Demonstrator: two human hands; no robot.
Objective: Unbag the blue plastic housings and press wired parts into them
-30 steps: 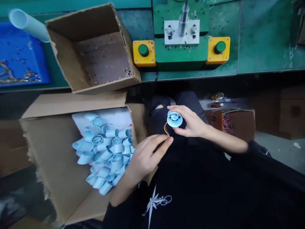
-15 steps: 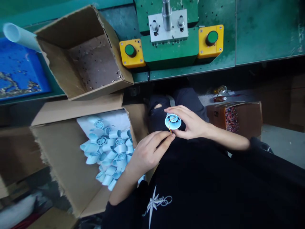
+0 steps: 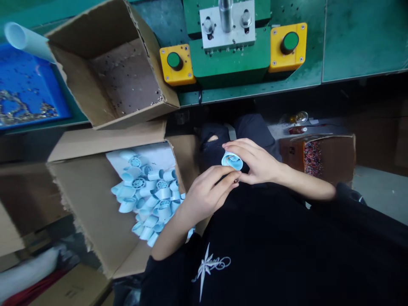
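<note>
Watching from the side, I see the blue cup (image 3: 236,163) held over the person's lap (image 3: 216,146), below the counter (image 3: 363,38), mouth tipped upward. The right hand (image 3: 259,163) curls round it from one side, fingers on the far wall and thumb near the close rim. The left hand (image 3: 207,191) has thumb and finger pressed together just beside that rim, seemingly pinching the end of a thin reddish wire (image 3: 228,159) that shows inside. My worry is the wire: a hard tug could strain it where it joins the cup, a spot I can't make out, and dragging it over the rim could scrape it. The curved wall looks smooth, so a loose grip might let the cup twist or drop, jerking the wire as it goes. Nearer the left arm, a cardboard box (image 3: 83,212) holds loose blue pieces (image 3: 163,193); above it, another box (image 3: 119,80) with tiny metal bits sits at the counter's edge, where a knock could spill them among the pieces.
</note>
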